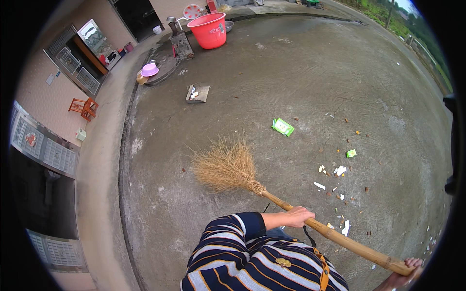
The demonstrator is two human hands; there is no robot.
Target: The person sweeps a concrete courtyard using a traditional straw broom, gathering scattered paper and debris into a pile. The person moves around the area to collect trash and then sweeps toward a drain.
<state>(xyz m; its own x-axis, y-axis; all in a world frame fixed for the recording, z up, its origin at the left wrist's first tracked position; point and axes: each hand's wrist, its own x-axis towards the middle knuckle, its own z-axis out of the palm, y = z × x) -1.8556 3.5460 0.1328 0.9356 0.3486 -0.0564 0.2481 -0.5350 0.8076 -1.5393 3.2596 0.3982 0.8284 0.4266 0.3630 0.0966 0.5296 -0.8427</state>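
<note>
One broom point(253, 184) is held at two places. The left hand point(298, 216) is closed around the middle of the handle point(349, 242), fingers wrapped over it. The right hand point(412, 266), at the dim rim of the view, is curled around the handle's end, right of the left hand and nearer the body. The bristles point(223, 165) fan out ahead and to the left of the left hand; whether they touch the concrete point(165, 194) I cannot tell. Nearly straight ahead of that hand lies a green packet point(283, 127); a smaller packet point(351, 153), also green, lies ahead and to its right. White scraps point(341, 170) and brown bits point(367, 189) are strewn right of the left hand, some near the handle between the two hands. Well ahead and to the left of the left hand, a dustpan point(204, 92) holds white litter point(195, 94); farther that way stands a red tub point(208, 31).
</note>
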